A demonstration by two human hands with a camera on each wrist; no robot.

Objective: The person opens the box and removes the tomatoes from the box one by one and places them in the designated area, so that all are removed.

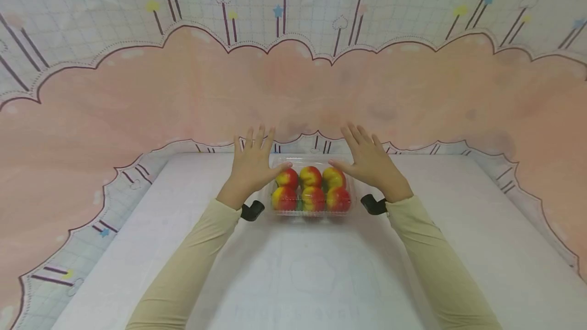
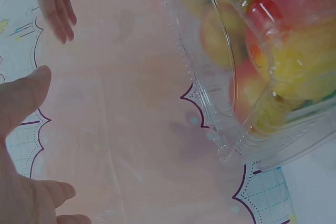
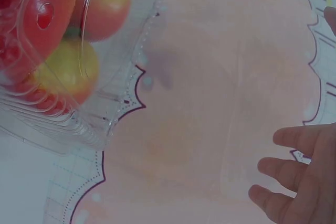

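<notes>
A clear plastic clamshell box (image 1: 312, 213) with several red and yellow apples (image 1: 313, 198) inside sits on the white table between the two hands. Its lid lies over the fruit. To its left, the left hand (image 1: 251, 167) is raised with fingers spread, its thumb overlapping the box's back left corner in the head view. The right hand (image 1: 373, 164) mirrors it on the right side, fingers straight and thumb pointing in over the box's back right corner. Neither hand holds anything. Both wrist views show the box (image 2: 220, 145) apart from the outstretched fingers.
The white tabletop (image 1: 293, 269) spreads out in front of and beside the box. Behind it hangs a patterned pink and white cloth (image 1: 293, 90), which meets the table's back edge. Black wrist-camera mounts (image 1: 252, 211) stick out inward from both sleeves.
</notes>
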